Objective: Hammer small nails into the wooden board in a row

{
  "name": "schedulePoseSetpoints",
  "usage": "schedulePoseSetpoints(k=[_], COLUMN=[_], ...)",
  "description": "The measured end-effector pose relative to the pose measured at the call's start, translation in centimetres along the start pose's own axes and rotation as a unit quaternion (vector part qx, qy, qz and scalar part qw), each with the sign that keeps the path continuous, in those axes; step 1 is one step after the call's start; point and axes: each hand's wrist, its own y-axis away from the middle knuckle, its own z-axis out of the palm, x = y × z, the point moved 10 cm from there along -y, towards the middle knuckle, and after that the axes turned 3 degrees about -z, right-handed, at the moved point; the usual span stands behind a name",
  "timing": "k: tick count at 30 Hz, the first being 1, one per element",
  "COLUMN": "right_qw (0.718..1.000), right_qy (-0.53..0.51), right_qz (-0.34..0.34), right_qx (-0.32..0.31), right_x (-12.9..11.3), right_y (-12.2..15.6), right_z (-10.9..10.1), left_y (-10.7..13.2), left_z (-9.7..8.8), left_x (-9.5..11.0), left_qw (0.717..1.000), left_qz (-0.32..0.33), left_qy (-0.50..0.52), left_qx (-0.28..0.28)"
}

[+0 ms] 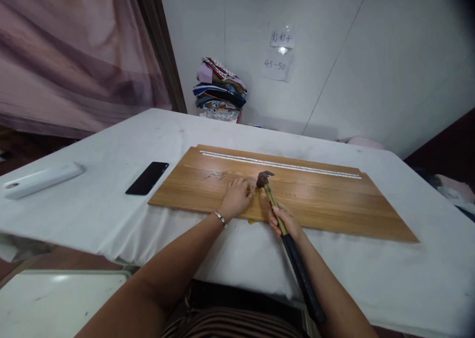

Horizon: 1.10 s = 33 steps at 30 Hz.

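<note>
A brown wooden board (334, 204) lies on the white-covered table. My right hand (287, 221) grips a claw hammer (272, 197) partway up its yellow shaft, and the black handle end reaches back toward my body. The hammer's head is low over the board, just right of my left fingertips. My left hand (237, 195) rests on the board with its fingers pinched together; whatever they hold is too small to make out. Left of that hand lies a small pile of loose nails (215, 175). Several small dark marks (287, 194) run in a row right of the hammer.
Two white measuring strips (278, 164) lie along the board's far side. A black phone (147, 178) and a long white plastic object (44, 179) are on the table (111, 150) to the left. Folded clothes (220, 90) are stacked by the wall. A white stool-like surface (55, 298) stands lower left.
</note>
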Motion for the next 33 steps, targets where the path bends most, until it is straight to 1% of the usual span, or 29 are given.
schedulePoseSetpoints(k=[4, 12, 20, 33], right_qw=[1.0, 1.0, 1.0, 1.0], right_qy=[0.007, 0.0, 0.01, 0.006], right_qz=[0.004, -0.001, 0.003, -0.001], right_qx=[-0.009, -0.002, -0.005, -0.007], right_x=[0.0, -0.04, 0.06, 0.12], right_y=[0.03, 0.07, 0.07, 0.02], right_z=[0.15, 0.09, 0.04, 0.04], left_y=[0.0, 0.07, 0.03, 0.07], left_z=[-0.01, -0.25, -0.25, -0.22], left_x=[0.0, 0.12, 0.16, 0.19], left_qw=[1.0, 1.0, 1.0, 1.0], left_qz=[0.0, -0.008, 0.0, -0.007], left_qy=[0.007, -0.002, 0.003, -0.002], left_qx=[0.001, -0.001, 0.012, -0.003])
